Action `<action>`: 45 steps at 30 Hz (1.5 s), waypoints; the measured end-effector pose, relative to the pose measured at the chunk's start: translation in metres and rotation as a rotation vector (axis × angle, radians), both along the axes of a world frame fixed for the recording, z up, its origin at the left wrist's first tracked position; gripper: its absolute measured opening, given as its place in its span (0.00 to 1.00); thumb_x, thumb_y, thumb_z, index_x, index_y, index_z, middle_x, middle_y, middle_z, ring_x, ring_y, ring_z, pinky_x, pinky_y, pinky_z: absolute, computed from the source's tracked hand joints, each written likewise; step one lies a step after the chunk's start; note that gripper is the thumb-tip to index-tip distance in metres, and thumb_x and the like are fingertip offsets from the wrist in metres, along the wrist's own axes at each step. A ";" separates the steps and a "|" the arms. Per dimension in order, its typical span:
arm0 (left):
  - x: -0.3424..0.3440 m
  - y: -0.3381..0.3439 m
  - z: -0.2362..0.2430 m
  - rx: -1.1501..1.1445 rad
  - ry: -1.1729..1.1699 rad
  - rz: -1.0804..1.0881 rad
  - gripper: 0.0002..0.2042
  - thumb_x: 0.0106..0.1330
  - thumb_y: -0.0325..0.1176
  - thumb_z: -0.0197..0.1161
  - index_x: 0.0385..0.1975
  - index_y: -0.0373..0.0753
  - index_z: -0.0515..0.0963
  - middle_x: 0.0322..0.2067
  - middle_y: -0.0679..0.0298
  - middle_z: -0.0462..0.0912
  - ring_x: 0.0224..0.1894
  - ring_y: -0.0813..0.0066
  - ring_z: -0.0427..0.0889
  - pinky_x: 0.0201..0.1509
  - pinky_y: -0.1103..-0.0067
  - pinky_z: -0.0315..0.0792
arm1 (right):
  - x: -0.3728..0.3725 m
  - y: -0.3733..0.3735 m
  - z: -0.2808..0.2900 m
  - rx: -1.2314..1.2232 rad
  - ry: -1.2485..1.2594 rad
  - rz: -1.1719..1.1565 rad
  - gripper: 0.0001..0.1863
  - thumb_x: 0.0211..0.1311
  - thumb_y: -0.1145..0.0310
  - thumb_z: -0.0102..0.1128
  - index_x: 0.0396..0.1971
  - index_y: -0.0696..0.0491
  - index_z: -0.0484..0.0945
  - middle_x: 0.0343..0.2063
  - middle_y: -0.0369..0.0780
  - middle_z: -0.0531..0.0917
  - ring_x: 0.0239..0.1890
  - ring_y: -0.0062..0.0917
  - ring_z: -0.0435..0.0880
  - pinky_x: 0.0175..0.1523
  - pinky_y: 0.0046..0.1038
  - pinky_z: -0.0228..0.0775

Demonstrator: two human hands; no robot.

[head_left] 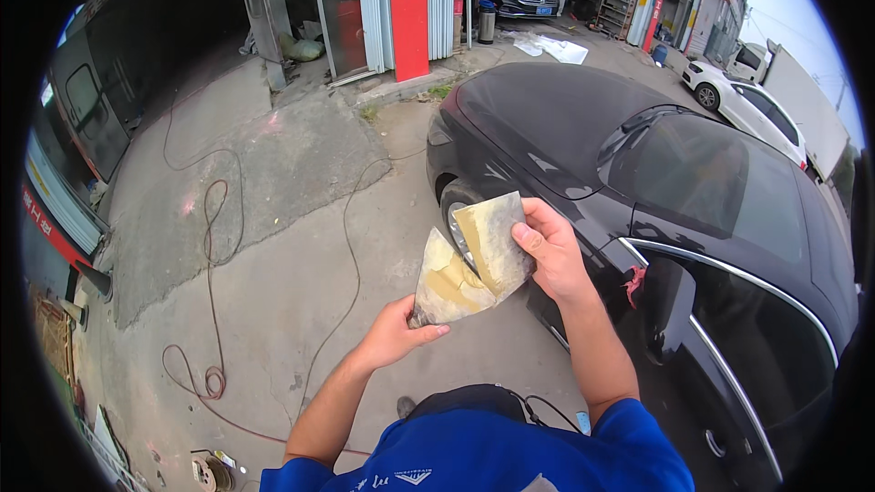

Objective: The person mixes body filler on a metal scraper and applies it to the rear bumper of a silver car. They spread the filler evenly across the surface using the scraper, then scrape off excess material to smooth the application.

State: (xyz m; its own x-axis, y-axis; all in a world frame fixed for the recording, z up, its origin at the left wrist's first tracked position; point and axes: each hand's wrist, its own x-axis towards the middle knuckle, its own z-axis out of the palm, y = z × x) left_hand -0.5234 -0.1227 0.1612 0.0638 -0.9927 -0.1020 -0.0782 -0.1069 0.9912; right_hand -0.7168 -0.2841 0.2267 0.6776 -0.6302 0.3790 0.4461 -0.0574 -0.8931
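Note:
My left hand [392, 335] grips a flat, pale putty spreader [439, 290] by its lower corner, thumb on top. Yellowish putty is smeared over its face. Another putty spreader [499, 241], grey and rectangular with a yellow band of putty along its left side, is pinched in my right hand [553, 253], thumb on its face. The lower edge of the right spreader meets or overlaps the left one; whether they press together I cannot tell. Both are held up in front of my blue shirt, beside the front wheel of a dark car [547, 128].
A reddish hose [214, 310] lies in loops on the concrete at left. A thin dark cable [351, 246] runs nearer the middle. The car's side mirror [670, 301] juts out at right, and a reel [211, 472] sits at lower left. People stand by the far garage.

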 end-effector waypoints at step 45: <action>-0.027 0.002 0.021 -0.006 -0.073 0.059 0.18 0.58 0.36 0.67 0.43 0.32 0.71 0.30 0.69 0.76 0.28 0.87 0.71 0.31 0.85 0.68 | -0.032 0.014 0.029 -0.227 -0.162 -0.372 0.12 0.65 0.67 0.55 0.43 0.58 0.70 0.35 0.34 0.78 0.36 0.12 0.73 0.44 0.18 0.66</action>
